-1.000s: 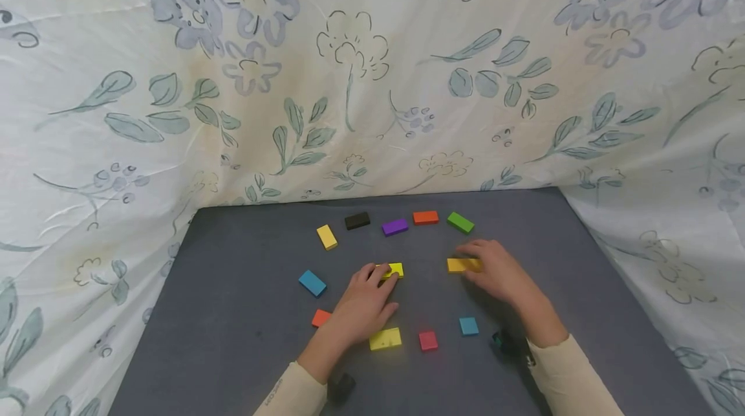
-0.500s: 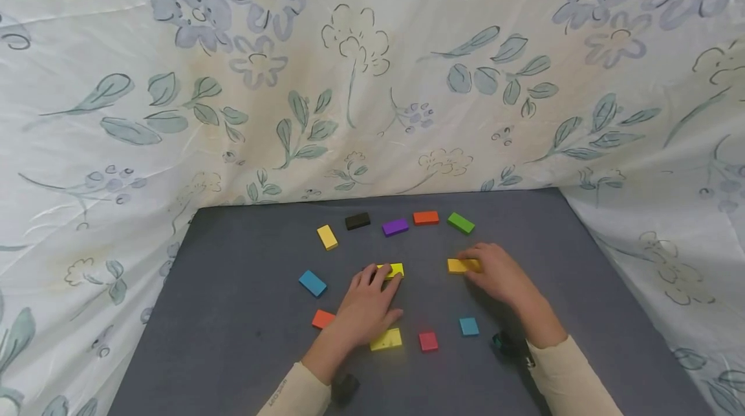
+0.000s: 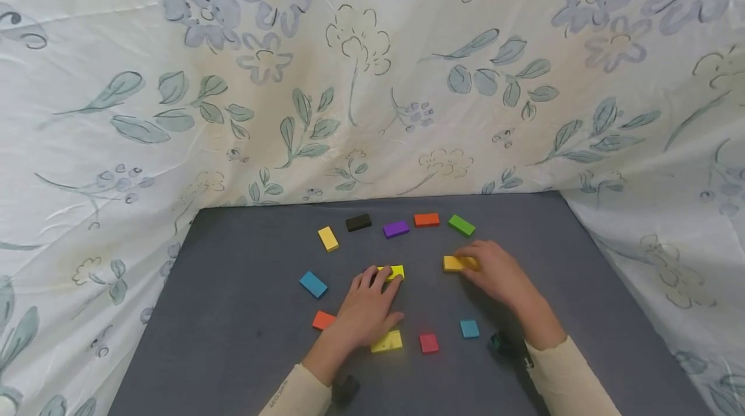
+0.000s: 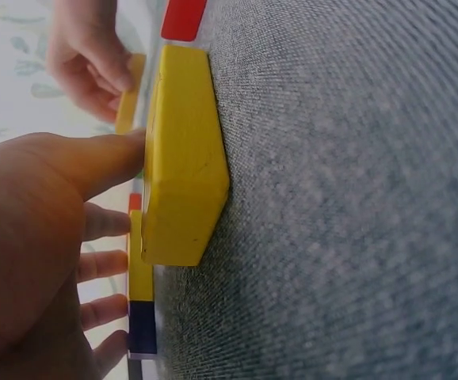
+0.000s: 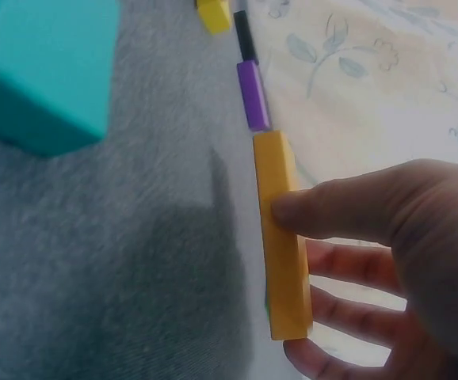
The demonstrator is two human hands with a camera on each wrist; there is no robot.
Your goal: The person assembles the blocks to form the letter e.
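My right hand [image 3: 499, 275] pinches an orange-yellow block [image 3: 451, 264] between thumb and fingers at the right of the table's middle. In the right wrist view this block [image 5: 272, 261] stands off the cloth, with a shadow beside it. My left hand [image 3: 367, 309] lies palm down with its fingers over a bright yellow block [image 3: 398, 272]. The left wrist view shows those fingertips touching the yellow block [image 4: 140, 261] and a dark blue block [image 4: 142, 326] joined end to end with it. From the head, the left fingers hide the dark one.
Around the hands lie loose blocks: yellow [image 3: 328, 239], black [image 3: 358, 222], purple [image 3: 396, 229], orange-red [image 3: 427, 220], green [image 3: 462, 225], blue [image 3: 313, 284], orange [image 3: 323, 320], larger yellow [image 3: 387, 341], red [image 3: 429, 343] and teal [image 3: 469, 329]. A flowered curtain [image 3: 372, 164] hangs behind the grey table [image 3: 233, 338].
The orange-yellow block in my right hand has shifted slightly left and away from me. My left hand has moved slightly right, its fingers staying over the yellow block.
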